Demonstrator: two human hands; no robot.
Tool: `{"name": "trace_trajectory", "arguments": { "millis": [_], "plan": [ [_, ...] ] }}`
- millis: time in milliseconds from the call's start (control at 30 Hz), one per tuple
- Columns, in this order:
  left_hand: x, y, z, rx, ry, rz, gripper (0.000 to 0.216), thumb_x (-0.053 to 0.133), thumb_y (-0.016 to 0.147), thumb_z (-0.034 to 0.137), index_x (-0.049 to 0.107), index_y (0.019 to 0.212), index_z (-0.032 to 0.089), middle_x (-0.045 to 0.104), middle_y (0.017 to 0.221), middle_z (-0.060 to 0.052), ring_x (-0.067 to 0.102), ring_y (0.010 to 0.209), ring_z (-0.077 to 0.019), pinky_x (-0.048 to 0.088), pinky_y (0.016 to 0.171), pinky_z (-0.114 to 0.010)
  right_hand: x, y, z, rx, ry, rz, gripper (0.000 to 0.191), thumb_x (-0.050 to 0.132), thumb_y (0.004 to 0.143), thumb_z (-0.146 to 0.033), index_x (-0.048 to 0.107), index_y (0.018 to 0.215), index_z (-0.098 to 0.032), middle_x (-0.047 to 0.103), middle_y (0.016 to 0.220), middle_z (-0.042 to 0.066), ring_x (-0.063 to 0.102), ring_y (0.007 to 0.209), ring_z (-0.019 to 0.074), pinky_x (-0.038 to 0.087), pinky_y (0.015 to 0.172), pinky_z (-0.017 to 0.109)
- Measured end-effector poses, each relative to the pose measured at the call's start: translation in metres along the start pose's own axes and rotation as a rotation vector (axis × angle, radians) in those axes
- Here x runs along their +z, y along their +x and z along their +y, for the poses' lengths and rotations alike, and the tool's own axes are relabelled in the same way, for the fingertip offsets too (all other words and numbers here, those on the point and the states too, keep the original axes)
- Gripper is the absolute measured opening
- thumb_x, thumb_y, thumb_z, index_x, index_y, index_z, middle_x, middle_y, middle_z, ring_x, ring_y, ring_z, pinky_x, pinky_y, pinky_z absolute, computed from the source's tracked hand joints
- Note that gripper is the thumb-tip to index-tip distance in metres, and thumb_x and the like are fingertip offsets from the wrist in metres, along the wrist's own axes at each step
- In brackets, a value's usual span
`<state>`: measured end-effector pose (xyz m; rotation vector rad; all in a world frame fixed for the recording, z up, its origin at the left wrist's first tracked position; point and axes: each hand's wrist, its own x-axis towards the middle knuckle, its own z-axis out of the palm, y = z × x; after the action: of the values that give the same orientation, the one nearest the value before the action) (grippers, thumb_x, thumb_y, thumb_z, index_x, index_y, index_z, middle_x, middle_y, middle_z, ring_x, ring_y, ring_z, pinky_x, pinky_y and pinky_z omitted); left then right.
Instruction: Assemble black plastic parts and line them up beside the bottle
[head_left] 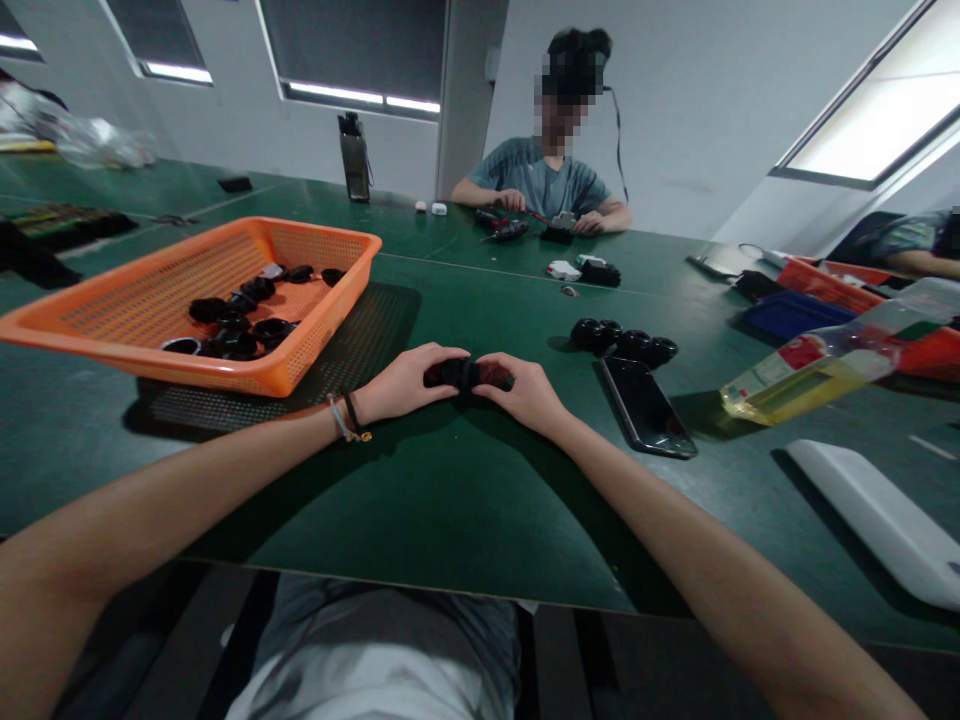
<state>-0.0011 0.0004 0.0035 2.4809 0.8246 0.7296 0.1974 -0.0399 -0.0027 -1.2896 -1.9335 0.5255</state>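
My left hand (405, 385) and my right hand (525, 392) meet at the middle of the green table (465, 500). Together they grip a small black part (466, 374), held low over the table top; my fingers hide most of it. To my left, an orange mesh basket (315, 340) holds several similar black parts (232, 320). Right of my hands lies a short row of black parts (624, 340), just behind a dark phone (646, 405) lying flat.
A tilted bottle of yellow liquid (817, 370) and a white flat object (877, 515) are at the right. Red and blue trays (817, 295) stand further back. A person in a grey shirt (544, 180) works across the table. A dark bottle (355, 160) stands at the back.
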Motion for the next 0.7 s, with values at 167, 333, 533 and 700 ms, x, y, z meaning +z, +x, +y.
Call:
{"name": "trace_trajectory", "arguments": {
  "millis": [167,333,533,700],
  "plan": [
    [0.0002,-0.0001,0.0015,0.003,0.002,0.0,0.043,0.062,0.075,0.024,0.052,0.116,0.017,0.06,0.105,-0.006,0.057,0.096,-0.0186,0.045,0.085,-0.032,0.0001,0.0005,-0.0002,0.01,-0.011,0.0,0.023,0.066,0.067,-0.015,0.062,0.089,-0.017,0.067,0.074,0.001,0.061,0.067,0.0137,0.048,0.066,0.029],
    [0.0006,-0.0001,0.0016,-0.01,-0.01,0.001,0.043,0.062,0.075,0.024,0.052,0.116,0.016,0.06,0.103,-0.006,0.057,0.093,-0.0182,0.046,0.082,-0.031,0.0012,0.0,0.0008,0.008,-0.001,0.005,0.023,0.067,0.068,-0.016,0.062,0.09,-0.017,0.067,0.075,0.001,0.061,0.067,0.0138,0.048,0.066,0.029],
    [-0.0003,0.0001,0.0018,0.0,0.015,-0.004,0.043,0.062,0.075,0.025,0.052,0.116,0.017,0.06,0.105,-0.006,0.057,0.095,-0.0187,0.045,0.085,-0.032,0.001,-0.0002,0.0017,0.001,0.004,0.001,0.023,0.066,0.068,-0.016,0.062,0.09,-0.018,0.067,0.075,0.0,0.061,0.068,0.0133,0.048,0.066,0.028],
    [-0.0006,0.0001,0.0018,0.002,0.014,-0.004,0.042,0.061,0.076,0.025,0.052,0.116,0.017,0.06,0.105,-0.006,0.057,0.097,-0.0189,0.045,0.085,-0.032,0.0006,0.0002,0.0016,0.002,-0.003,-0.005,0.023,0.066,0.068,-0.016,0.062,0.09,-0.017,0.067,0.075,0.0,0.061,0.068,0.0135,0.048,0.067,0.029]
  ]
}}
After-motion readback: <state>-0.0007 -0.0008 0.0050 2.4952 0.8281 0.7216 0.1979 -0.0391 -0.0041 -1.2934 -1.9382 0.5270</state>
